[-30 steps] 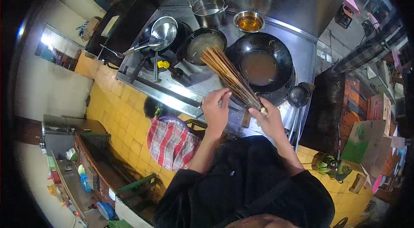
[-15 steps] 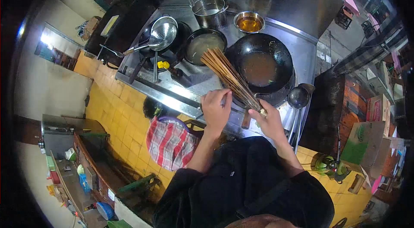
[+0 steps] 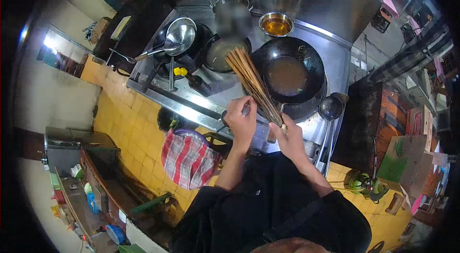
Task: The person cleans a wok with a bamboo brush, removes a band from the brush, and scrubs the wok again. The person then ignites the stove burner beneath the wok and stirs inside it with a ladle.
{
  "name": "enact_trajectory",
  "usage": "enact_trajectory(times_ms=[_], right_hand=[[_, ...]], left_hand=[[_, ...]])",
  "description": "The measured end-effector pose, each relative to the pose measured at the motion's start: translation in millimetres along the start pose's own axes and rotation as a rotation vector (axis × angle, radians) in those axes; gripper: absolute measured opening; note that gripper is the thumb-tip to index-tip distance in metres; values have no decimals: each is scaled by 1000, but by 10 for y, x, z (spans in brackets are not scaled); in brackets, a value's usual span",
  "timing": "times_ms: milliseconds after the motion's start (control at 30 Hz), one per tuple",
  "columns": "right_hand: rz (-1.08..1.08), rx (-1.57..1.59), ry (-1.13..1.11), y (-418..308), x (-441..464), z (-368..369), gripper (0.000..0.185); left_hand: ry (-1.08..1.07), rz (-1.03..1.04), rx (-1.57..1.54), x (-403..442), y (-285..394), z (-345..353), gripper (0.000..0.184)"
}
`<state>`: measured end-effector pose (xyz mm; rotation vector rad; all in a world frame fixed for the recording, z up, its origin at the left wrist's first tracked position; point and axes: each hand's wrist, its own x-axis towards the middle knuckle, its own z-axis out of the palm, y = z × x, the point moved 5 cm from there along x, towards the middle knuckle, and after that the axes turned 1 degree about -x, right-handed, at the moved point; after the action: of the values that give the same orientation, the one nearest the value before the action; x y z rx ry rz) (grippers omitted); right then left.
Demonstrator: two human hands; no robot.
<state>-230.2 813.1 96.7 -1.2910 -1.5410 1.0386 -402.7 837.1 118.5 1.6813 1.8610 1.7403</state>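
Note:
A bamboo wok brush (image 3: 251,78), a bundle of thin brown sticks, slants over the stove front with its splayed end up and to the left. My right hand (image 3: 290,140) is closed around its lower, bound end. Beside the sticks is my left hand (image 3: 241,119), fingers curled in a pinch close to the bundle; whatever lies between them is hidden. Just beyond the brush sits a black wok (image 3: 290,68) with brownish liquid in the bottom. A smaller dark pan (image 3: 220,56) of cloudy liquid stands to its left, partly behind the brush tips.
A strainer ladle (image 3: 181,37) rests over another wok at left, near a dark bottle (image 3: 197,84) with a yellow cap. Behind are a steel pot (image 3: 231,1), partly blurred, and a bowl of amber liquid (image 3: 276,25). A black ladle (image 3: 330,108) lies right; a red-striped cloth (image 3: 189,159) hangs below left.
The brush has tilted more upright, and its bound end has shifted slightly left and down with my right hand. My left hand stays close beside it. A grey blur now covers the steel pot.

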Motion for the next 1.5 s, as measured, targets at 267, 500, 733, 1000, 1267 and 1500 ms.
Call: enact_trajectory(times_ms=[267,500,733,1000,1267,1500], right_hand=[[59,30,10,-141,56,-60,36],[-30,-26,31,-147,78,-97,35],[-59,-91,19,-220,63,-86,36],[-103,-105,37,-109,90,-99,24],[-74,-100,27,-143,72,-108,32],[-130,-200,11,-149,83,-95,36]], left_hand=[[-44,26,-15,129,116,-90,8],[-89,64,19,149,130,-73,8],[-113,43,42,178,168,-101,8],[-146,20,-2,177,141,-104,10],[-214,-21,-10,164,6,-83,9],[-175,89,128,109,22,-70,9]])
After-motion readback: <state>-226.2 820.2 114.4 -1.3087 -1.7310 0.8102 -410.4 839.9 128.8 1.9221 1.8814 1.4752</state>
